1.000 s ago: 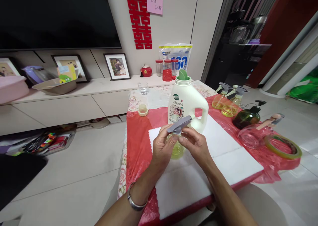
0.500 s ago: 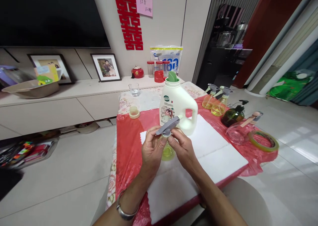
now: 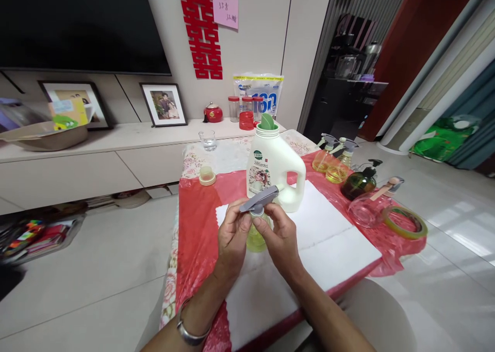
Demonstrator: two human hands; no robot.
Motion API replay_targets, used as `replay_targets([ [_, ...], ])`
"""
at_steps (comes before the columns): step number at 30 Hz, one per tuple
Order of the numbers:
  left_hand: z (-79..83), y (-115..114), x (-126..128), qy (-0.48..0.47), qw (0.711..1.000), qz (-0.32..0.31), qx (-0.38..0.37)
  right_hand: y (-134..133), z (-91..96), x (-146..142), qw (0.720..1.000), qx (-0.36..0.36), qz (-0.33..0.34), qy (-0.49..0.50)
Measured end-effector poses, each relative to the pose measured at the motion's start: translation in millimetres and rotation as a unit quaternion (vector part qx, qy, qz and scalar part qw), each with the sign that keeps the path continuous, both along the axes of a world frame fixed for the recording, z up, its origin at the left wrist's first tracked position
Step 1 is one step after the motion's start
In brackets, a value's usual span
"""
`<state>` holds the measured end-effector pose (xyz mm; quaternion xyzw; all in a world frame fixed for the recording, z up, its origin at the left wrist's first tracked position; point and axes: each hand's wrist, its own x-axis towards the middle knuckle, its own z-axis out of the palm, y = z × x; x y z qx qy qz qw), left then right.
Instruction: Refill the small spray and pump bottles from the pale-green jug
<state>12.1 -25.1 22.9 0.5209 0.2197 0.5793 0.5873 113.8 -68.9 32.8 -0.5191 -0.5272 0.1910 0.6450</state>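
Between my hands a small clear spray bottle (image 3: pixel 256 240) with yellow-green liquid stands on the white sheet (image 3: pixel 332 243). Its grey trigger head (image 3: pixel 259 199) sits on the neck, tilted up to the right. My left hand (image 3: pixel 234 233) pinches the neck and the head's collar from the left. From the right, my right hand (image 3: pixel 280 233) closes its thumb and fingers on the same collar. Just behind stands a large cream detergent jug (image 3: pixel 274 161), open at the top with a green spout (image 3: pixel 267 121) in its mouth. The fingertips behind the neck are hidden.
A translucent cap (image 3: pixel 207 175) and a glass of water (image 3: pixel 209 140) stand at the back left. Along the right lie several bottles: yellow spray bottles (image 3: pixel 338 169), a dark green pump bottle (image 3: pixel 358 184), a pink bottle (image 3: pixel 367 210) and a tape roll (image 3: pixel 405 223). Red plastic (image 3: pixel 195 228) covers the table.
Both hands stay on the spray bottle's collar, and the thumbs have shifted slightly around it. The view has moved a little; the other things stay in place.
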Motion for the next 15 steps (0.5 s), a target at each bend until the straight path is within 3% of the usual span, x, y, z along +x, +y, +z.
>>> replay_targets([
  [7,-2.5,0.8,0.2,0.005,1.000,0.007,0.026,0.7,1.6,-3.3,0.999,-0.017,0.009,0.031],
  [15,6.0,-6.9,6.0,0.033,0.999,-0.012,0.030,5.2,-16.9,-9.9,0.992,-0.026,-0.057,0.106],
])
